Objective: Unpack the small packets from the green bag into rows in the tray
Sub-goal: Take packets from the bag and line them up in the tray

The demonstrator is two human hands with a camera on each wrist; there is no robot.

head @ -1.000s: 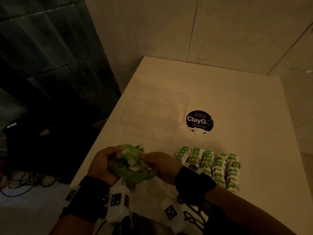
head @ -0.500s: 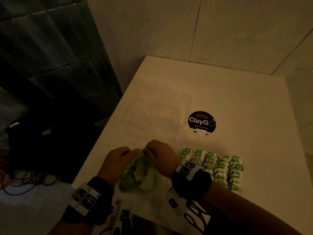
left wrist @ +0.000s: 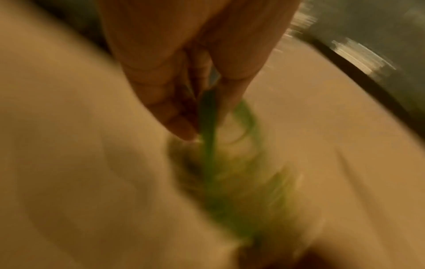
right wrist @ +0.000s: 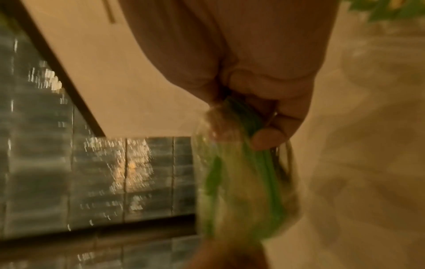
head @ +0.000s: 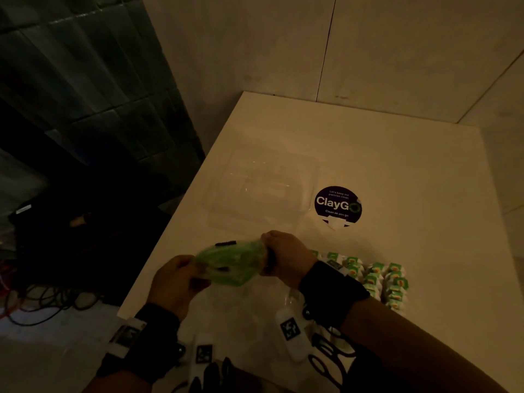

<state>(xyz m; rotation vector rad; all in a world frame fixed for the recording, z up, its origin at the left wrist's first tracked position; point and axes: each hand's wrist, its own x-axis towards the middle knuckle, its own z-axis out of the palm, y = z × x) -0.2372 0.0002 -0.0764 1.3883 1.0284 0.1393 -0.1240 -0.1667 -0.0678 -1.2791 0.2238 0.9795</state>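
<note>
White table (head: pixel 368 165): both grips clamp green bag (head: pixel 229 263), left hand (head: pixel 175 282), right hand (head: pixel 286 259); packets (head: pixel 388 282) in rows.

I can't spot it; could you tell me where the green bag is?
Head view: green bag held between left hand and right hand, left of the packets.

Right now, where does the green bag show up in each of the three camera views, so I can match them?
Head: green bag lower centre, stretched between left hand and right hand.
Left wrist: blurred, centre, hanging below the fingers.
Right wrist: lower centre, pinched under the fingers.
Shared landmark: the pale table.
</note>
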